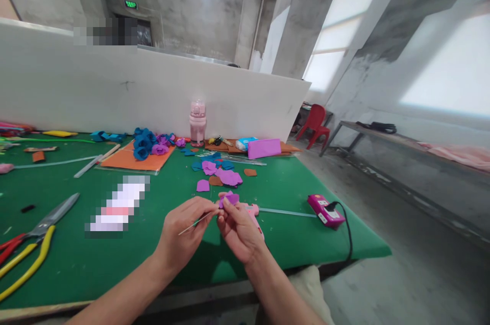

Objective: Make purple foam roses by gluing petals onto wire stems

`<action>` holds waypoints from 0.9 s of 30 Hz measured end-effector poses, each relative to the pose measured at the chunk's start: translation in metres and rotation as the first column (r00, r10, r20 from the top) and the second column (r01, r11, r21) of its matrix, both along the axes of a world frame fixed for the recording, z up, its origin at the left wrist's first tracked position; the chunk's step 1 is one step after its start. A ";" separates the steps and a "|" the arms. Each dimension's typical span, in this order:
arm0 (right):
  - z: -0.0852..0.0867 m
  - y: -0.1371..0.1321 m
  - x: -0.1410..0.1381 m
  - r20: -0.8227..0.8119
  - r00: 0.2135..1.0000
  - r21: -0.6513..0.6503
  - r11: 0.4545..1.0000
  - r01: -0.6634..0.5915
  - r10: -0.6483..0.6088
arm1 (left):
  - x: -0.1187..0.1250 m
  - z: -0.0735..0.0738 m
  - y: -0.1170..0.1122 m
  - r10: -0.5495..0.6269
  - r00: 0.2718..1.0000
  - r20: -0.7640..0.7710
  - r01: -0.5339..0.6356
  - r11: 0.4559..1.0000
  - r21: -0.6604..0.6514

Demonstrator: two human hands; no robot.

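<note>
My left hand [184,233] pinches a thin wire stem [191,225] that runs up to the right. My right hand [237,230] is closed on a small purple foam petal [229,198] at the stem's top end. Both hands hover above the green table [115,264], near its front edge. A pink glue gun [252,211] lies on the table just behind my right hand, partly hidden by it. Loose purple and blue foam petals [222,172] lie scattered a little farther back.
Scissors [49,220] and yellow-handled pliers [26,264] lie at the left. Finished blue and purple foam flowers [147,144] sit on an orange sheet [133,159]. A pink bottle [198,122] stands at the back by the white partition [76,85]. A pink power box [325,210] with cable sits right.
</note>
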State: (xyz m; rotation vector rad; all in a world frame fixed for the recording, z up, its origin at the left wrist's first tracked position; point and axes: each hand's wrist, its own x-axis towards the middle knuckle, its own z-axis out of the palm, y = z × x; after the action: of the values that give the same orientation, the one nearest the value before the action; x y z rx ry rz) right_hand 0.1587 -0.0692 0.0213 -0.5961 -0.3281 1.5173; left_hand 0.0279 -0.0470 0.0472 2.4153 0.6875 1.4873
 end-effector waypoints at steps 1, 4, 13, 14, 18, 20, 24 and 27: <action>0.000 0.000 0.000 0.015 1.000 0.008 1.000 -0.004 0.004 | 0.000 -0.001 0.000 -0.001 1.000 -0.002 0.001 1.000 -0.004; 0.001 -0.001 0.000 0.054 0.998 0.012 1.000 -0.017 0.016 | -0.001 -0.003 0.000 -0.008 1.000 -0.021 0.008 1.000 -0.015; 0.006 0.001 0.017 0.579 0.788 0.265 0.962 0.061 -0.209 | -0.023 0.009 0.025 -0.250 0.968 -0.017 0.158 0.662 -0.732; 0.007 0.000 0.017 0.654 0.710 0.310 0.949 0.064 -0.261 | -0.026 0.008 0.027 -0.296 0.955 0.011 0.183 0.562 -0.807; 0.007 -0.008 0.015 0.814 0.376 0.464 0.885 0.038 -0.443 | -0.025 -0.004 0.023 -0.386 0.917 0.103 0.269 0.407 -0.873; 0.008 -0.011 0.011 0.823 0.313 0.493 0.870 0.018 -0.474 | -0.022 -0.011 0.017 -0.367 0.919 0.141 0.297 0.412 -0.862; 0.008 -0.012 0.005 0.802 0.416 0.475 0.880 -0.008 -0.429 | -0.018 -0.019 0.011 -0.262 0.957 0.122 0.234 0.454 -0.860; 0.006 -0.010 0.002 0.752 0.552 0.452 0.892 -0.034 -0.360 | -0.018 -0.021 0.010 -0.211 0.971 0.115 0.207 0.492 -0.845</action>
State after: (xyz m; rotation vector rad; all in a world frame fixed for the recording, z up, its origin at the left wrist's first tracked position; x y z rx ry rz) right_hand 0.1609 -0.0792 0.0268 -0.9389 -1.2719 0.8212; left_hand 0.0103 -0.0366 0.0264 1.6155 0.8266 0.7262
